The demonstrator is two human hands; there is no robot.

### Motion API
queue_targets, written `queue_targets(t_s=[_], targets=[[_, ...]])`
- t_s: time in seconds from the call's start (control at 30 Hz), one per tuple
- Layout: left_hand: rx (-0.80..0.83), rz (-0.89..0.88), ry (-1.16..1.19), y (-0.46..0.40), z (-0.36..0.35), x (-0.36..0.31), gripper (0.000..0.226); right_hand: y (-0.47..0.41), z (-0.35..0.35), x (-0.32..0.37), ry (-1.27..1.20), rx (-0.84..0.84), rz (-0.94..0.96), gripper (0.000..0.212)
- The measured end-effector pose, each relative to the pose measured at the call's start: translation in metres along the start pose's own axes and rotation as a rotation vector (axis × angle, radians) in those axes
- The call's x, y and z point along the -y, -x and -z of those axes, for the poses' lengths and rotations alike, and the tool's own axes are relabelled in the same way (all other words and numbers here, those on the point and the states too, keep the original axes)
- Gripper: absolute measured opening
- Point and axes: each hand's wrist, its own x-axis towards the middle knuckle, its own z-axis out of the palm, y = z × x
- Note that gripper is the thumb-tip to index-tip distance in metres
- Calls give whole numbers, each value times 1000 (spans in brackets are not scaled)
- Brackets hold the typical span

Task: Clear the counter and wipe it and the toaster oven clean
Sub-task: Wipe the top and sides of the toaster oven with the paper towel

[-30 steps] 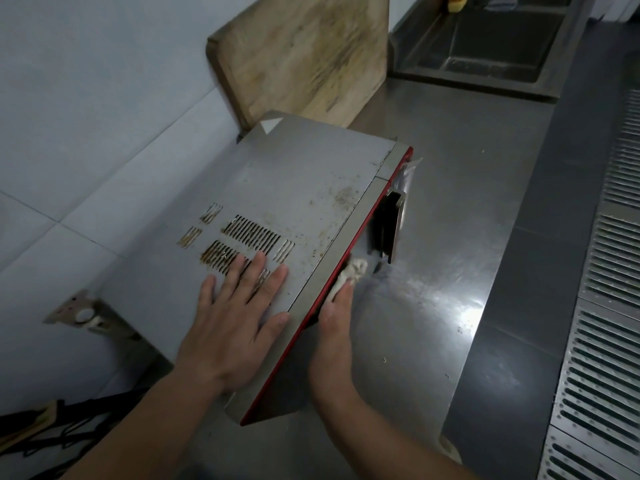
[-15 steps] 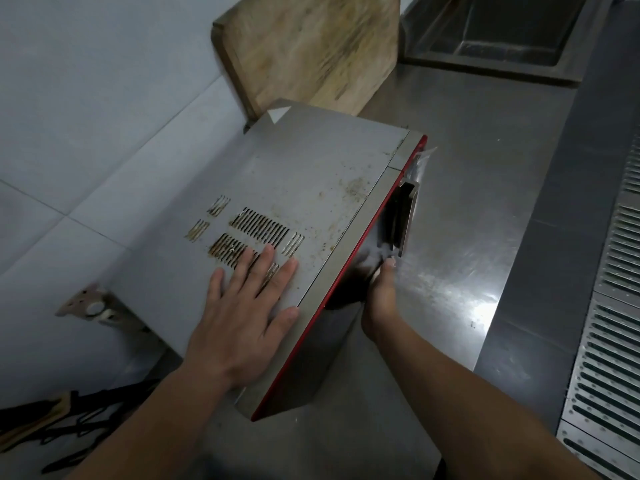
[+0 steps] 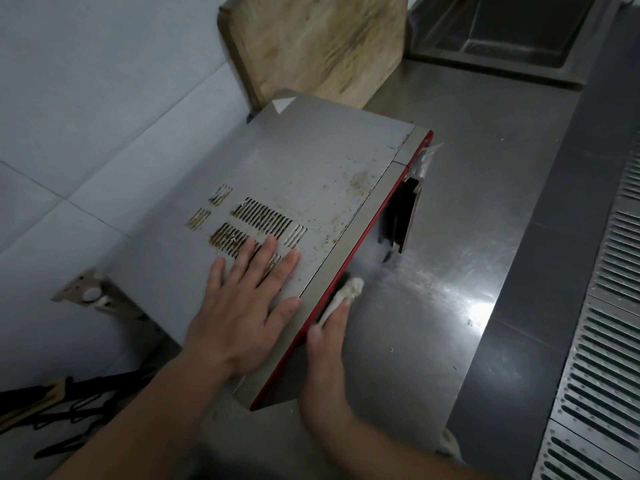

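The grey toaster oven (image 3: 311,174) with a red front edge stands on the steel counter (image 3: 467,237); its stained top has rusty vent slots. My left hand (image 3: 242,306) lies flat on the top, fingers spread over the vents. My right hand (image 3: 329,341) holds a whitish cloth (image 3: 346,292) against the oven's front face, just below the red edge. The oven's black door handle (image 3: 403,216) sticks out farther along the front. The front face itself is mostly hidden from this angle.
A worn wooden cutting board (image 3: 318,46) leans on the tiled wall behind the oven. A steel sink (image 3: 502,36) sits at the back right. A slotted metal grate (image 3: 609,306) runs along the right. Dark utensils (image 3: 52,410) lie at lower left.
My right hand has drawn back from near the door handle toward me along the oven's front, and the cloth shows again. The left hand stays flat on the top.
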Motion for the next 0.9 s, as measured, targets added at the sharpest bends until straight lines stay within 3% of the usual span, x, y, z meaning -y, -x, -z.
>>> queue_targets(t_s=[0.2, 0.33, 0.43, 0.6, 0.7, 0.9], targets=[[5, -1, -10, -2, -4, 2, 64, -129, 43, 26, 157, -228, -8, 93], [17, 10, -45, -2, -3, 1, 66, -136, 46, 33, 144, -259, -73, 99], [3, 18, -47, -3, -2, -1, 66, -83, 20, 31, 150, -203, 10, 94], [-2, 13, -41, -3, -3, 0, 66, 43, -19, 6, 158, 102, 159, 85], [-3, 17, -55, -2, -4, 0, 65, 48, -9, 2, 230, 142, 234, 84], [11, 21, -47, -2, -3, 0, 66, -66, 3, 36, 339, -183, 163, 78]])
